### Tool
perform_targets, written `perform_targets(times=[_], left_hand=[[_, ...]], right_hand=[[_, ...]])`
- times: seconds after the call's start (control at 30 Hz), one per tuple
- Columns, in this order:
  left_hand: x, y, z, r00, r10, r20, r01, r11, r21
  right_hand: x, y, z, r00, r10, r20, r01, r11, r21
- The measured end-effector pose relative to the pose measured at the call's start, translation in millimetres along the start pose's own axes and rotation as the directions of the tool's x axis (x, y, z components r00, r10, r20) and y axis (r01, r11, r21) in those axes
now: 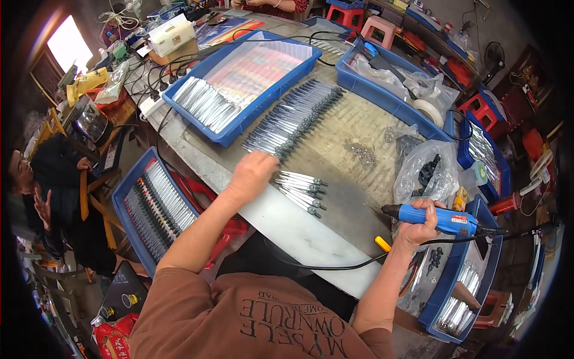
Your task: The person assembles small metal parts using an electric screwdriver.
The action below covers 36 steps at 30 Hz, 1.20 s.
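My right hand (420, 225) is wrapped round a blue electric screwdriver (442, 219), its black tip pointing left over the table and its cable trailing right. Fingers curled, my left hand (254, 175) is at the near end of a long row of thin silver rods with dark end fittings (293, 119). What its fingertips hold, if anything, is hidden. Just right of that hand, a small fanned group of similar rods (301, 190) lies on the table, dark ends to the right.
A blue tray of silver rods (224, 136) stands beyond the row. Small metal parts (360, 154) are heaped mid-table, near a clear plastic bag of black parts (427, 173). Another blue tray (119, 197) is at left, where a person (66, 197) sits. A black cable (341, 267) crosses the near edge.
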State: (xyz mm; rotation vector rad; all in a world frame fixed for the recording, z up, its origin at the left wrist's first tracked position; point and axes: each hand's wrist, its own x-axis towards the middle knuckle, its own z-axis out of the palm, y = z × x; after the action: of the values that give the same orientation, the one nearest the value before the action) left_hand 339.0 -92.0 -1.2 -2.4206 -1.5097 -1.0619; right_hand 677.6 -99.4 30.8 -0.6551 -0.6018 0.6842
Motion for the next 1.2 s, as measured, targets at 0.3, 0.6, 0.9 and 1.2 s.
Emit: perform_targets(times=[0.3,0.6,0.9,1.2], left_hand=[[5.4,-28.4,-7.9,0.994,-0.033,0.100,0.023,0.995,0.092],[18.6,-38.8,-12.6,0.969,0.008,0.247,-0.013,1.000,0.017],[27.2,-40.5,-18.5,0.944,0.081,0.321,-0.072,0.997,-0.038],[28.4,-32.6,-17.3,0.948,0.137,0.288,-0.119,0.990,-0.078]], right_hand=[[-0.5,1.4,2.1,1.000,0.015,0.004,-0.015,1.000,0.001],[0.2,2.8,1.1,1.000,0.011,-0.006,-0.011,1.000,0.004],[-1.3,1.1,3.4,1.000,0.019,-0.019,-0.019,1.000,0.006],[2.1,1.6,1.3,0.995,-0.077,-0.056,0.077,0.997,-0.009]])
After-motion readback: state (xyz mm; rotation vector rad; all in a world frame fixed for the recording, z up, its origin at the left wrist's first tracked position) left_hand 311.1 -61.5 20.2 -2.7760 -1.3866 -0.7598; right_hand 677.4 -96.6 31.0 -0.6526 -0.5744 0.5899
